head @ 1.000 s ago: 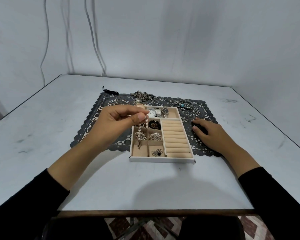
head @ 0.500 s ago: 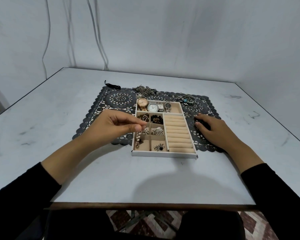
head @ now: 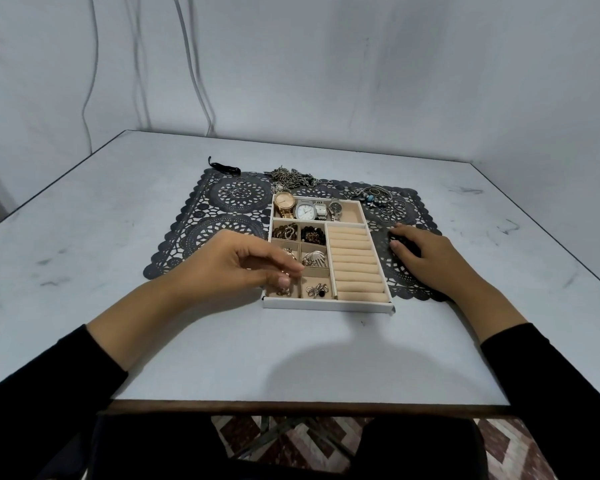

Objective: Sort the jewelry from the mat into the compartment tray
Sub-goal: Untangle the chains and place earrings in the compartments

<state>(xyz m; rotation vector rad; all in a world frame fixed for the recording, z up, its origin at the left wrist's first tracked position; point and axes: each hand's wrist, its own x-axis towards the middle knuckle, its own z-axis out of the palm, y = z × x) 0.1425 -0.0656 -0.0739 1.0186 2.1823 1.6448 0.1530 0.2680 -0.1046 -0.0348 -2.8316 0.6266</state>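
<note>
A white compartment tray (head: 328, 304) with beige lining lies on a dark lace mat (head: 219, 216). My left hand (head: 236, 265) hovers over the tray's near-left compartment and pinches a pearl drop earring (head: 284, 291), whose lower end lies in that compartment. My right hand (head: 426, 258) rests on the mat just right of the tray and holds nothing. Several watches (head: 305, 209) fill the tray's far row. Small pieces sit in the other left compartments, among them a silver brooch (head: 314, 259). The ring rolls (head: 355, 265) on the right hold nothing.
A heap of chains (head: 291, 176) lies at the mat's far edge, bracelets and rings (head: 381, 199) at its far right, small rings (head: 234, 192) at the far left. A black cord (head: 224, 167) sits beyond the mat's far-left corner. Cables hang down the wall behind.
My left hand has come down and nearer with the dangling earring, from above the tray's middle to its near-left compartment. My right hand stayed on the mat.
</note>
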